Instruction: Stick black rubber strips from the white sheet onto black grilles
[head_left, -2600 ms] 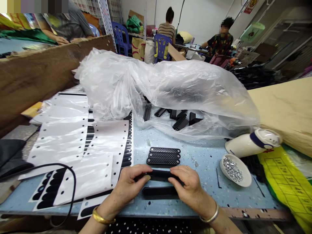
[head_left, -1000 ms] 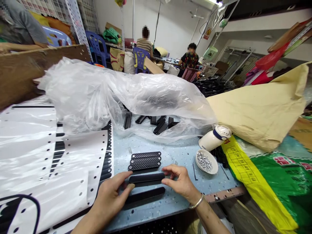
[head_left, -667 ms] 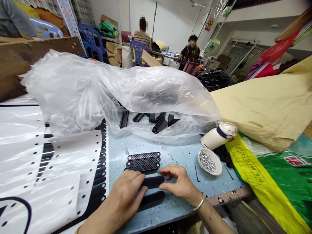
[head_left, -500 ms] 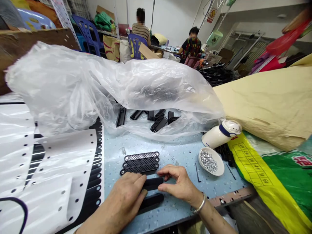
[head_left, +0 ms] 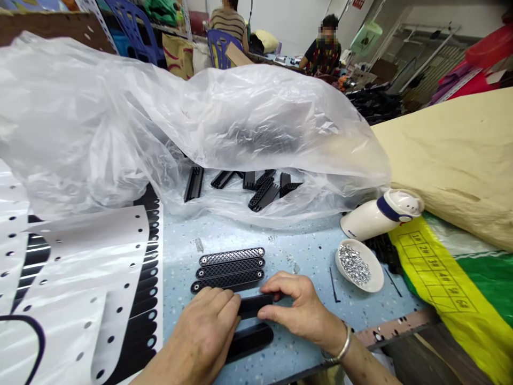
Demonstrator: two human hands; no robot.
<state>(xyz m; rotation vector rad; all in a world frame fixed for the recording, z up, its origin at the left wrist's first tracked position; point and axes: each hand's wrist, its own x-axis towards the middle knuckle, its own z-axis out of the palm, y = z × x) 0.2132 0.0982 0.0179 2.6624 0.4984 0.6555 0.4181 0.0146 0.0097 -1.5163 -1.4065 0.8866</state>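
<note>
My left hand point(head_left: 202, 331) is closed over the left end of a smooth black plastic strip point(head_left: 249, 307), hiding that end. The thumb and fingers of my right hand point(head_left: 306, 307) pinch the strip's right end; a metal bangle is on that wrist. Nearer to me lies a second black strip point(head_left: 254, 339), its left part behind my left hand. Just beyond my hands, three black strips with a lattice face point(head_left: 232, 271) lie side by side, with small metal rivet-like pieces in their ends.
A white bowl point(head_left: 375, 272) of small silvery metal parts stands at right, beside a tilted white bottle point(head_left: 364, 216). Clear plastic sheeting point(head_left: 280, 117) covers the back, with black parts point(head_left: 264, 192) at its opening. White perforated sheets point(head_left: 76, 278) lie left. Two people sit in the background.
My right thumb and fingers have closed in on the strip's right end. The left hand stays over the other end. The camera view has tipped down slightly.
</note>
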